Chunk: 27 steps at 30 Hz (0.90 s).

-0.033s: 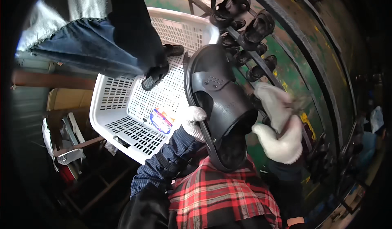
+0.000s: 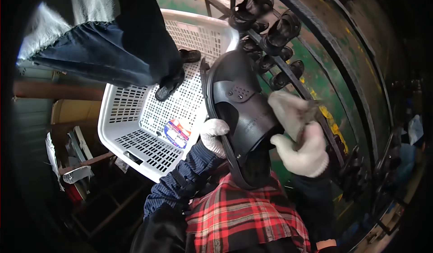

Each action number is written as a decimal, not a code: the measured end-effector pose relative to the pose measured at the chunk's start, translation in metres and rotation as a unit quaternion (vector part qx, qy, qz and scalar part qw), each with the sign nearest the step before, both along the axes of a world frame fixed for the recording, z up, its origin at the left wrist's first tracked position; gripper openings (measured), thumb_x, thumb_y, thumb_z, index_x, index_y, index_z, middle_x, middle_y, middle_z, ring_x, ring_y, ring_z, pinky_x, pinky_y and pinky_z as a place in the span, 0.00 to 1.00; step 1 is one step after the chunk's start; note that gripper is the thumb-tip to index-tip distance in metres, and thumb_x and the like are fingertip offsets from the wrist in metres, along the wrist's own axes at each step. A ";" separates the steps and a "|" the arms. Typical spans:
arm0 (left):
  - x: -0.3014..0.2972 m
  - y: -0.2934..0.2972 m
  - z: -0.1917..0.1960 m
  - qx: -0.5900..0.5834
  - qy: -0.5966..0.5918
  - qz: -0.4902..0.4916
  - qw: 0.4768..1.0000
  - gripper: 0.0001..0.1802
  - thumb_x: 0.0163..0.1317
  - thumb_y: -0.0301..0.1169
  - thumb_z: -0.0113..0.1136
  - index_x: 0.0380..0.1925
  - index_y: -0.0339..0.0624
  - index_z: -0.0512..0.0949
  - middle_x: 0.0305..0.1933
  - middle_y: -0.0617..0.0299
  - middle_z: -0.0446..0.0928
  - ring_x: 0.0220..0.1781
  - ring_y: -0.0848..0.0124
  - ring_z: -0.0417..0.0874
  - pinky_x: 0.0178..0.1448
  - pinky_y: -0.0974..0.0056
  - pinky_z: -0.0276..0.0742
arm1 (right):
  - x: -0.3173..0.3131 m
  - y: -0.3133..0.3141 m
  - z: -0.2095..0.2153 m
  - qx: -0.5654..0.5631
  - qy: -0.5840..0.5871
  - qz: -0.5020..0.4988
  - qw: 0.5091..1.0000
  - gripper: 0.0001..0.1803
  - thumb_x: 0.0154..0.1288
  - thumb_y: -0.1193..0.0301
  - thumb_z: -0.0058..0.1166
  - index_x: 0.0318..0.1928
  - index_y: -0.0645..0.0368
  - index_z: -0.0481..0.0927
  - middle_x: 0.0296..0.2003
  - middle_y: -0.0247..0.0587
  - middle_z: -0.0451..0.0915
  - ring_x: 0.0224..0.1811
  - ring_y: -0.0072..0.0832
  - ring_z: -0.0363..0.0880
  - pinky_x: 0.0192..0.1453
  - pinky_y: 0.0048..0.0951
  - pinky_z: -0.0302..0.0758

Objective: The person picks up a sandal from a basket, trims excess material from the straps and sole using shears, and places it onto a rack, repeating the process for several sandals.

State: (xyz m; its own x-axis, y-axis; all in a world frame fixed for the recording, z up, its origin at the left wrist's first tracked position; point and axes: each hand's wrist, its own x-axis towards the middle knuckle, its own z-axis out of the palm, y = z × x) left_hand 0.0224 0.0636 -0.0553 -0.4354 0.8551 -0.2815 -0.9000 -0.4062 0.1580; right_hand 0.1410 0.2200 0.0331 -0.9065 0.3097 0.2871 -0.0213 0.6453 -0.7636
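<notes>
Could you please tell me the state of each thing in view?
Black sandal: held, strap across it
Left hand: gloved, gripping the sandal's edge
Apparent rag: greyish, blurred
Right hand: gloved, holding the rag
White basket: open-topped
Colourful label: flat inside the basket
Dark sandals: set on the metal rack

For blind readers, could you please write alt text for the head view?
A white-gloved left grip holds a black sandal; the gloved right grip, blurred, is beside it. At left is a white perforated basket; at upper right, more sandals sit on a metal rack.
</notes>
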 end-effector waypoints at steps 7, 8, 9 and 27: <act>0.012 0.004 -0.012 0.028 -0.097 0.038 0.994 0.39 0.45 0.30 0.57 0.63 0.33 0.66 0.58 0.40 0.75 0.60 0.46 0.78 0.69 0.43 0.72 | 0.079 -0.024 -0.054 -0.261 -0.123 0.107 0.952 0.20 0.49 0.79 0.63 0.46 0.68 0.79 0.49 0.51 0.79 0.57 0.44 0.77 0.67 0.40 0.70; 0.015 0.006 -0.021 0.002 -0.061 0.045 0.997 0.39 0.45 0.29 0.57 0.63 0.33 0.65 0.59 0.40 0.75 0.60 0.46 0.78 0.68 0.43 0.73 | 0.087 -0.026 -0.062 -0.398 -0.172 0.012 0.901 0.24 0.52 0.78 0.62 0.53 0.70 0.77 0.55 0.53 0.77 0.60 0.42 0.76 0.70 0.38 0.66; 0.021 0.004 -0.032 -0.049 -0.067 0.041 0.996 0.40 0.44 0.29 0.57 0.64 0.34 0.65 0.60 0.40 0.74 0.60 0.46 0.78 0.69 0.43 0.72 | 0.087 -0.004 -0.064 -0.281 -0.238 0.040 0.929 0.36 0.58 0.74 0.60 0.66 0.73 0.65 0.66 0.56 0.69 0.67 0.39 0.71 0.74 0.35 0.58; -0.005 -0.065 -0.189 -0.105 0.141 -0.250 0.952 0.36 0.66 0.33 0.59 0.70 0.28 0.60 0.69 0.41 0.68 0.66 0.53 0.75 0.68 0.51 0.71 | -0.044 0.103 -0.642 -0.507 -0.244 -0.318 0.763 0.21 0.55 0.83 0.56 0.52 0.66 0.79 0.42 0.37 0.83 0.41 0.30 0.81 0.51 0.31 0.78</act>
